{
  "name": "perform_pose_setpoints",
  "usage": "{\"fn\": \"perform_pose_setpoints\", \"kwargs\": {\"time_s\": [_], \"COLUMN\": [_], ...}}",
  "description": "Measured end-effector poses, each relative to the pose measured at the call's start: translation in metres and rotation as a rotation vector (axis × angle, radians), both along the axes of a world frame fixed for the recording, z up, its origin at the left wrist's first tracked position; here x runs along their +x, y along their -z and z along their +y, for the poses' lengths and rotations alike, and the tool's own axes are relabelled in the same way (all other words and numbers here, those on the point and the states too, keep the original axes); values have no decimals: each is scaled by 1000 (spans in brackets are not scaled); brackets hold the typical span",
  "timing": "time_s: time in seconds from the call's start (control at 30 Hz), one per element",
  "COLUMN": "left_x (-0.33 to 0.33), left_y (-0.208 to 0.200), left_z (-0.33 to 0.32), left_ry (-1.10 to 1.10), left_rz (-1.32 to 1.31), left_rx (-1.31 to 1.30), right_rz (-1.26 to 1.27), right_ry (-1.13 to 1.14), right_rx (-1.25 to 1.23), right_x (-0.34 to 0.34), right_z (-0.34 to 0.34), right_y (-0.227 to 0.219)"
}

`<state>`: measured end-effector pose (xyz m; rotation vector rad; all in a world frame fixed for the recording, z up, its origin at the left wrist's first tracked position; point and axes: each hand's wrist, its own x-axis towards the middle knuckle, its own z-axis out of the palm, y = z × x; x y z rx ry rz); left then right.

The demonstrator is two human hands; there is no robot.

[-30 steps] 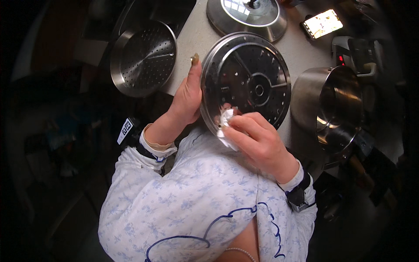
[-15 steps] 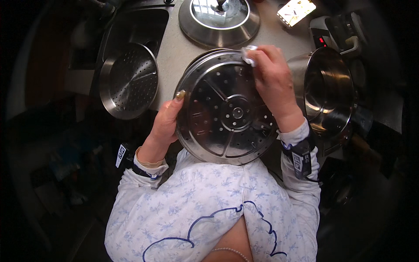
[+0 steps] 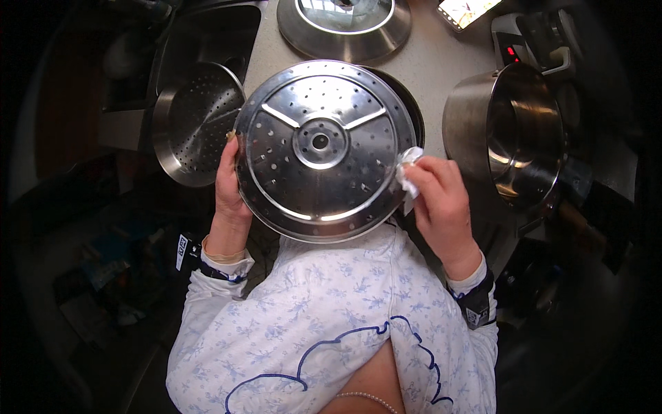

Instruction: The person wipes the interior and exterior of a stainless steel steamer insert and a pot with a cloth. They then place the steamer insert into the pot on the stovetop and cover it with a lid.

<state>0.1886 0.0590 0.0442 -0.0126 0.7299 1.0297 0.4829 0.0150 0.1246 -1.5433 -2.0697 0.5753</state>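
A round, perforated metal steamer plate (image 3: 321,183) is held up in front of me, its flat face turned toward me. My left hand (image 3: 230,183) grips its left edge, with the thumb on the rim and the other fingers hidden behind. In my right hand (image 3: 441,200) is a crumpled white tissue (image 3: 409,172), pinched against the plate's right rim. Behind the plate, the dark curved edge of another round pan (image 3: 403,93) shows at the upper right.
A deep steel pot (image 3: 469,117) lies tilted at the right. Left, a perforated steamer basket (image 3: 200,131) leans by the sink (image 3: 238,41). At the back are a glass-and-steel lid (image 3: 345,41), a lit phone (image 3: 469,10) and an appliance with a red display (image 3: 509,41).
The steamer plate has tilted and shifted left and slightly up. My right hand with the tissue has moved from the plate's top edge down along its right rim.
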Motion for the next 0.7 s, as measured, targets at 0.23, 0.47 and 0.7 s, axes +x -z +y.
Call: {"fn": "perform_pose_setpoints", "kwargs": {"time_s": [0.23,0.47,0.7], "left_x": [-5,-7,-7], "left_y": [4,9,12], "left_z": [9,8,12], "left_ry": [-79,-31,-87], "left_rz": [64,-50,92], "left_rx": [30,25,-7], "right_rz": [128,527,695], "right_ry": [-169,-349,-291], "right_rx": [-51,-353,-599], "right_x": [-20,-39,-15], "right_z": [-9,-10,-9], "right_y": [-2,-6,-9]}}
